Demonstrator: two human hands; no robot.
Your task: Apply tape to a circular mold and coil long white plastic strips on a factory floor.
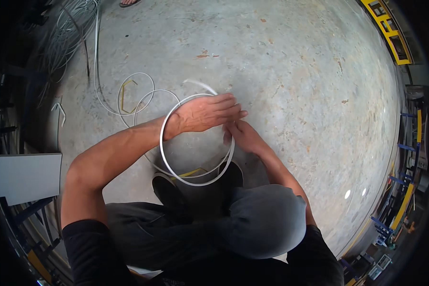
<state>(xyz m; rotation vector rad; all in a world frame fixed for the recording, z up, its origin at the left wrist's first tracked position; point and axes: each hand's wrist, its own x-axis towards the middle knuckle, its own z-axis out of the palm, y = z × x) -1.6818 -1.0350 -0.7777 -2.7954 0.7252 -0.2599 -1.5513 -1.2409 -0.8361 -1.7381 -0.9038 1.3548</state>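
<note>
A coil of white cable (195, 184) is held in the air above my shoes, with its loop passing around my left wrist. My left hand (207, 113) lies across the top right of the coil, its fingers pressed together around the cable. Close below it, my right hand (245, 137) pinches the coil's right side, its fingertips partly hidden. A loose cable end, blurred by motion, sticks up beyond my left fingers. From the coil the cable runs left in loose loops on the floor toward a large tangled bundle (66, 38).
One yellow bent strip (123, 97) lies inside a floor loop; another yellow piece (195, 172) is by my shoes. A white panel (26, 176) stands at left. Yellow and blue racks (403, 205) line the right. Another person's foot (128, 2) shows at the top.
</note>
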